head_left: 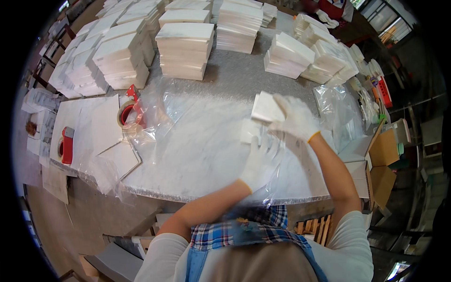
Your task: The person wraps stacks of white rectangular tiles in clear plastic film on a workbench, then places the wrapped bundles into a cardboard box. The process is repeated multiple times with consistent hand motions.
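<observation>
Both my hands wear white knit gloves with yellow cuffs. My right hand (297, 117) grips the right side of a small stack of square white marble tiles (267, 107), above the worktable. Just below that stack lies another pale square piece (249, 131), partly covered by fingers. My left hand (259, 162) is spread with its fingertips at the near edge of this piece; whether they press on it I cannot tell. Clear plastic film (272, 185) hangs beside the left hand toward the table's front edge.
Tall stacks of white tiles (185, 49) line the far side of the table (202, 155). Red tape dispensers (66, 145) and crumpled plastic (152, 115) lie at left. Clear plastic bags (339, 110) and an open cardboard box (383, 145) are at right. Another person's gloved hand (327, 19) shows far right.
</observation>
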`<act>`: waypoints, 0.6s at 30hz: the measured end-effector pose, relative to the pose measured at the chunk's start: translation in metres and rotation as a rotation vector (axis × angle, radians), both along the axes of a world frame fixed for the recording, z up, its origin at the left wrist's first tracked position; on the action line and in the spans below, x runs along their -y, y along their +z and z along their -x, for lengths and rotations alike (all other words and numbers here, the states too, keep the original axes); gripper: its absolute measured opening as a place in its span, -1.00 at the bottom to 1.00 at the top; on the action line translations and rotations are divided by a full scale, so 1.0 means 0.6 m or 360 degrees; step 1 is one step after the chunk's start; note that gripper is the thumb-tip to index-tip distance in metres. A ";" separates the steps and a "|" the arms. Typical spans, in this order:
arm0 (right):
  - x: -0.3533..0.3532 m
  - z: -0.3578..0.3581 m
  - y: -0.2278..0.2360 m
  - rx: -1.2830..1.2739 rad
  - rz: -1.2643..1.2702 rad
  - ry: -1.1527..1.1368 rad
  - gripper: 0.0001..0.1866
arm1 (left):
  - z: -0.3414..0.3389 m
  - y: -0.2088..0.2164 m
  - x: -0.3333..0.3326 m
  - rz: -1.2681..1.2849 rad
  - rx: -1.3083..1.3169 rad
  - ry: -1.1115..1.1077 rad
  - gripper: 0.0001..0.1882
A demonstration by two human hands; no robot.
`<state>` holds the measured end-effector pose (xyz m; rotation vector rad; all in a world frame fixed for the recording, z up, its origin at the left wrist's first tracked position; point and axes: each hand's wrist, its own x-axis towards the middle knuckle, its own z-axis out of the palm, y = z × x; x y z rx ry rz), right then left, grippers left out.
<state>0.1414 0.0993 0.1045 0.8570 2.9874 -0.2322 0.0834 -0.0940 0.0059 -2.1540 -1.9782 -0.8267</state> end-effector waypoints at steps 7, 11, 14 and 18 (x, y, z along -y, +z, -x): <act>0.057 -0.026 -0.032 0.0022 0.0241 0.0031 0.03 | -0.008 -0.015 0.032 -0.0053 0.0053 -0.0084 -0.57; 0.064 -0.036 -0.049 -0.0015 0.0063 0.0185 0.02 | 0.000 0.005 0.051 0.0029 0.0287 -0.0128 -0.67; 0.072 -0.037 -0.062 -0.0061 0.0163 0.0182 0.05 | 0.022 0.015 0.069 0.0309 0.0537 -0.0032 -0.74; 0.072 -0.047 -0.070 -0.0088 0.0154 0.0233 0.05 | 0.062 0.027 0.069 0.0358 0.0422 0.0588 -0.76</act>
